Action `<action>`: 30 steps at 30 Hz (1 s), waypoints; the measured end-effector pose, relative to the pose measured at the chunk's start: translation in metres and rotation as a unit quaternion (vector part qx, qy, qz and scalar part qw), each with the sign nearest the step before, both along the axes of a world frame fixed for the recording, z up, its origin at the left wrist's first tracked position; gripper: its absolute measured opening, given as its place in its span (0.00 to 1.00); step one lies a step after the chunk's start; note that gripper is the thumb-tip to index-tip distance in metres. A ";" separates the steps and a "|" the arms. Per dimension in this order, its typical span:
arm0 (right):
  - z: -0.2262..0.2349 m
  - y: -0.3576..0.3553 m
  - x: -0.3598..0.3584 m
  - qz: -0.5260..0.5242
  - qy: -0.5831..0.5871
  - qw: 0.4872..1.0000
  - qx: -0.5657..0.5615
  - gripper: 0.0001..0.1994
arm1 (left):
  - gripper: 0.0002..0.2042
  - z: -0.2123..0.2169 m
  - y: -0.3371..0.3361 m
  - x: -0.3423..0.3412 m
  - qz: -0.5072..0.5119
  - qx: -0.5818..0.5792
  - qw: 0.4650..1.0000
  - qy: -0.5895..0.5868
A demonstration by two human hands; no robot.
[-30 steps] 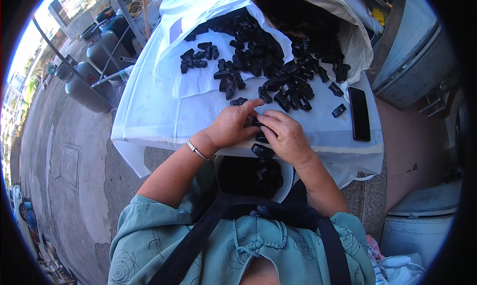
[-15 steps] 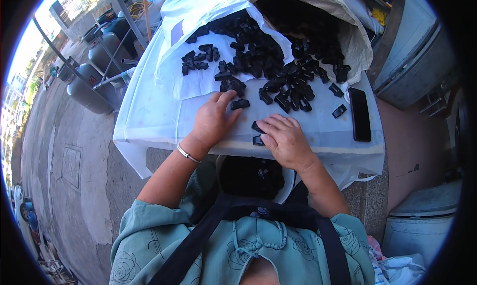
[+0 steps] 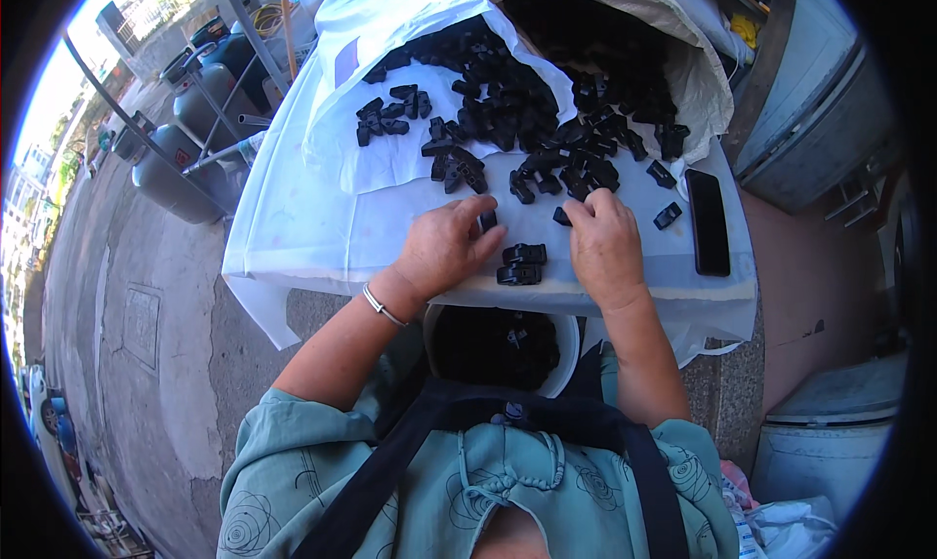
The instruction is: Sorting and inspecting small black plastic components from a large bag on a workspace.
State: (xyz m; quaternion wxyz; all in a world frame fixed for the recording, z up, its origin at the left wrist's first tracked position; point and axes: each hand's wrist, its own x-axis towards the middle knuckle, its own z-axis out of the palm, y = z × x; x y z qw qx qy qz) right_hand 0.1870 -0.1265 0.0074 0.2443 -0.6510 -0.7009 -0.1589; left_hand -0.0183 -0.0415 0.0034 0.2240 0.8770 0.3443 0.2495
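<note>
Palms of left hand (image 3: pixel 446 247) and right hand (image 3: pixel 605 247) face down over black parts (image 3: pixel 522 264).

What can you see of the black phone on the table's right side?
The black phone is a flat, glossy slab with rounded corners, its dark face showing no picture. It lies flat on the white table cover near the right edge, long side running away from the person. Nothing touches it; a loose black plastic piece sits just left of it, and the right hand is further left.
</note>
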 end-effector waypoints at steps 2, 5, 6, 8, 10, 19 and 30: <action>-0.001 -0.004 -0.006 0.002 -0.015 1.000 -0.015 0.12 | 0.14 0.001 0.009 -0.005 -0.025 0.058 0.998 -0.031; 0.001 -0.006 -0.013 0.093 -0.002 0.994 -0.064 0.13 | 0.15 -0.002 0.030 -0.006 -0.135 0.239 0.961 -0.034; 0.007 -0.007 -0.013 0.130 0.073 0.981 -0.120 0.14 | 0.15 -0.004 0.033 -0.005 -0.134 0.240 0.961 -0.034; 0.011 -0.008 -0.010 0.165 0.148 0.959 -0.175 0.15 | 0.17 -0.008 0.037 -0.003 -0.167 0.178 0.969 -0.044; 0.011 -0.005 -0.001 0.189 0.169 0.959 -0.123 0.16 | 0.17 -0.011 0.035 0.000 -0.141 0.114 0.983 -0.030; 0.010 0.005 0.024 0.120 0.249 0.935 -0.224 0.16 | 0.22 -0.012 0.017 0.014 -0.084 -0.022 0.994 -0.059; 0.006 -0.003 0.023 0.190 0.218 0.939 -0.186 0.18 | 0.18 -0.022 0.018 0.003 -0.137 0.028 0.985 -0.098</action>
